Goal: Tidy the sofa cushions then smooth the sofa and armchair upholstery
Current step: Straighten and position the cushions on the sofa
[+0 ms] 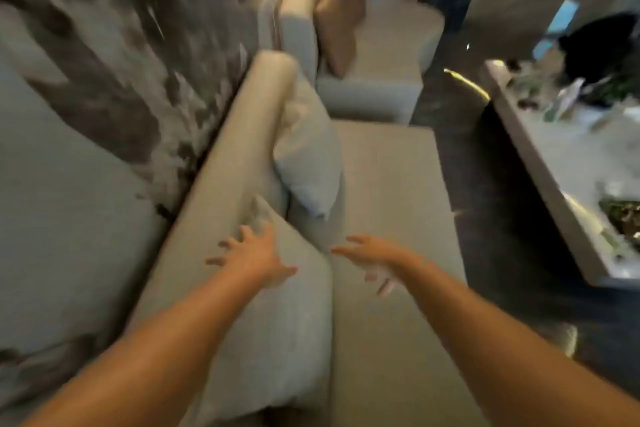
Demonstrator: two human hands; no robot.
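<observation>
Sofa [384,218] upholstery fills the middle of the view, its backrest running along the wall, with the armchair [374,94] just beyond its far end. Two grey cushions lean against the backrest: the near cushion [287,340] and the far cushion [308,163]. Both hands are empty with fingers spread; the left hand [254,255] hovers over the near cushion's top corner, the right hand [372,258] over the seat. Grabbing only that corner could slump the cushion sideways.
</observation>
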